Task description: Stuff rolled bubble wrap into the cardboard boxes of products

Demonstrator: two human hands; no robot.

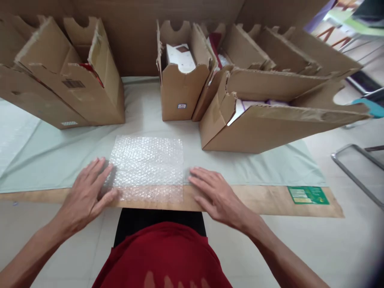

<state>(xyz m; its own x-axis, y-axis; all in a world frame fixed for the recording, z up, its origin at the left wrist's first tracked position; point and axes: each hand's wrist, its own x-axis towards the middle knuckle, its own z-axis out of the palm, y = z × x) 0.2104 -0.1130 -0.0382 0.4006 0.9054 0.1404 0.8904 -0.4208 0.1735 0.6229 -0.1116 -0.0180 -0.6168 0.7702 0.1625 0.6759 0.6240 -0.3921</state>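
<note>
A clear sheet of bubble wrap (148,162) lies flat near the front edge of the table, partly over the pale green cloth and partly over bare wood. My left hand (90,186) is at its left side, fingers spread and the fingertips by the sheet's edge. On the other side my right hand (211,190) rests just beyond the sheet's right edge, palm down with fingers stretched out. Neither hand holds anything. Whether the left fingertips press on the wrap or only lie beside it, I cannot tell.
Cardboard boxes (109,92) stand at the back left. An open box (177,98) holding a white carton (180,58) is behind the sheet. Right of it, a long box (255,128) holds white and purple packs. A green card (308,195) lies on the wooden edge (264,198).
</note>
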